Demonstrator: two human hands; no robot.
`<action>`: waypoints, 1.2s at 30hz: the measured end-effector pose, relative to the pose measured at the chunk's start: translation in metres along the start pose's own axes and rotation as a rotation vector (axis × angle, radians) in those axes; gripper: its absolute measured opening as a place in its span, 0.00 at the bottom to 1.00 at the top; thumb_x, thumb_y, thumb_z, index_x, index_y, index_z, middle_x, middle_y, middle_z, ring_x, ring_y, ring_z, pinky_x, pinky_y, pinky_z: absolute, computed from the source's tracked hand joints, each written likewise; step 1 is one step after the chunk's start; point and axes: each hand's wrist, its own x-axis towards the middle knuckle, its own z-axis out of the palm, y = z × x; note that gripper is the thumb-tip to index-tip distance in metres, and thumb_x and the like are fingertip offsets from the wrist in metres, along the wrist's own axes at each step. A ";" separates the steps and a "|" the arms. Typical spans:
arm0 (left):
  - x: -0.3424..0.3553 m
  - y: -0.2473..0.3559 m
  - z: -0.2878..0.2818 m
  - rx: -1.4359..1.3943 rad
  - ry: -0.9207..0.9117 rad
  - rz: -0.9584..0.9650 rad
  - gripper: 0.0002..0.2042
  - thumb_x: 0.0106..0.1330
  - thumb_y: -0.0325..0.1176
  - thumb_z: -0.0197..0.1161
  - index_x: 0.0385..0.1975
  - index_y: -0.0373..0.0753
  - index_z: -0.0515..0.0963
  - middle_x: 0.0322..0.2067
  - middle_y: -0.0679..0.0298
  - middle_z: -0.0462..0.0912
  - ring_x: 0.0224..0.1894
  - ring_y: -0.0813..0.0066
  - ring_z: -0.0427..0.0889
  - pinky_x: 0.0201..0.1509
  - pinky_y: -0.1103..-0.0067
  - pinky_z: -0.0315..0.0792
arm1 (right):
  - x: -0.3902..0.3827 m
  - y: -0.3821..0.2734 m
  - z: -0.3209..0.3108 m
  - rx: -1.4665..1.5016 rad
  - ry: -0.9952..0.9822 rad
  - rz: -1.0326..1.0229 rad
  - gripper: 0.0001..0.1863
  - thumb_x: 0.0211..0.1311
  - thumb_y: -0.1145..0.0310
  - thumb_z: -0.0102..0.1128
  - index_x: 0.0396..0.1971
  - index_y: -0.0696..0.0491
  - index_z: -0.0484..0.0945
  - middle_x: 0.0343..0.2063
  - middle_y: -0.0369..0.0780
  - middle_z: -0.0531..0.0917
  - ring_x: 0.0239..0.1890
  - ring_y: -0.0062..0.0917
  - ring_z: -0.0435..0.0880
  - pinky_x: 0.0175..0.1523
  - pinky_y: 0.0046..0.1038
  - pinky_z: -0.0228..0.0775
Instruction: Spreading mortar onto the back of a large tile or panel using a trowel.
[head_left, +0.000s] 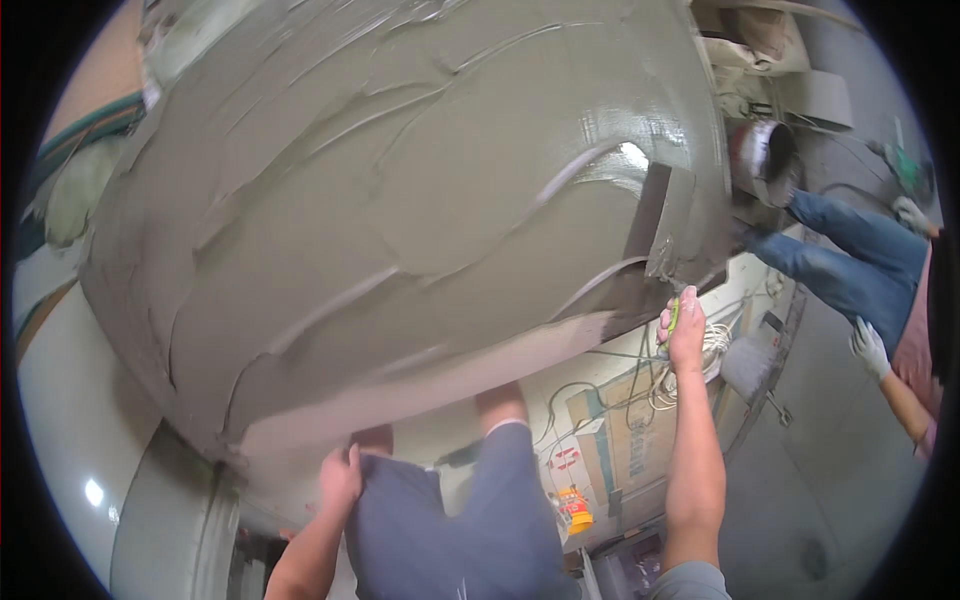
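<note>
My right hand [684,330] is wrapped round the green handle of a wide skimming knife [664,222]. Its long metal blade lies against a broad surface coated in wet grey plaster [400,190], near the coating's right end. Curved ridges and streaks run across the plaster, with a glossy patch just above the blade. Low at the left, my left hand [342,476] is beside the leg of my dark shorts, its fingers curled. Whether anything is in it is hidden.
At the right stands another person in blue jeans [850,245], wearing white gloves [868,348]. A bucket [768,155] is near their feet. Coiled cable [712,350], cardboard [640,435] and an orange-yellow tub [574,508] lie below the plaster's edge.
</note>
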 end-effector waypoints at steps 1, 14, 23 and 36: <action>-0.001 0.005 -0.001 0.001 0.001 -0.001 0.27 0.72 0.54 0.51 0.38 0.30 0.80 0.41 0.40 0.81 0.48 0.41 0.78 0.53 0.57 0.71 | -0.011 -0.004 0.018 -0.007 -0.033 0.026 0.21 0.79 0.49 0.42 0.32 0.51 0.67 0.17 0.33 0.68 0.14 0.15 0.65 0.19 0.20 0.59; -0.007 -0.026 0.024 -0.051 0.001 -0.007 0.26 0.71 0.54 0.52 0.45 0.33 0.81 0.45 0.43 0.82 0.50 0.43 0.79 0.56 0.58 0.72 | -0.231 0.069 0.210 -1.094 -0.631 -0.562 0.23 0.61 0.42 0.62 0.30 0.50 0.76 0.24 0.45 0.82 0.26 0.42 0.83 0.31 0.42 0.76; -0.019 -0.041 0.023 -0.245 0.048 -0.028 0.24 0.70 0.53 0.54 0.41 0.34 0.82 0.41 0.47 0.84 0.47 0.46 0.81 0.53 0.58 0.73 | -0.052 -0.095 0.175 -1.159 0.131 -0.693 0.25 0.68 0.44 0.57 0.34 0.56 0.75 0.29 0.52 0.84 0.32 0.53 0.84 0.35 0.47 0.74; -0.020 -0.060 0.032 -0.394 0.106 0.014 0.19 0.67 0.48 0.58 0.35 0.35 0.82 0.36 0.49 0.85 0.42 0.46 0.82 0.46 0.58 0.75 | -0.106 -0.178 0.387 -0.797 -0.561 -0.441 0.31 0.69 0.39 0.52 0.37 0.57 0.76 0.22 0.43 0.80 0.22 0.33 0.79 0.29 0.35 0.71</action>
